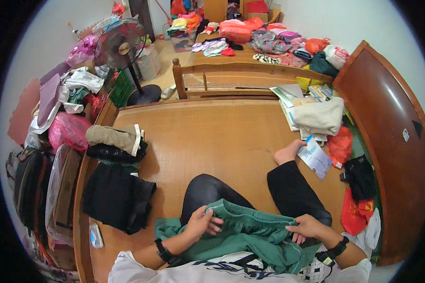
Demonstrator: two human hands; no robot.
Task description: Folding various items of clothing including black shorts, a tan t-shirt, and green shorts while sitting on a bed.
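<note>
Green trousers or shorts with an elastic waistband (255, 221) lie spread over my lap. My left hand (203, 222) pinches the left end of the gathered waistband. At its other end, my right hand (302, 228) grips the band near a pale piping line. The waistband is stretched between both hands, and the lower fabric is bunched against my body. To my left on the wooden bed (205, 141) sits a black folded garment (117, 198). Beyond it is a stack topped with a beige folded garment (115, 136).
A standing fan (124, 49) rises past the bed's far left corner. Books, a cream folded cloth (318, 115) and a booklet (315, 157) lie at right, by my bare foot (288, 152). The headboard panel (386, 148) leans at right. A small packet (96, 235) rests near the left rail.
</note>
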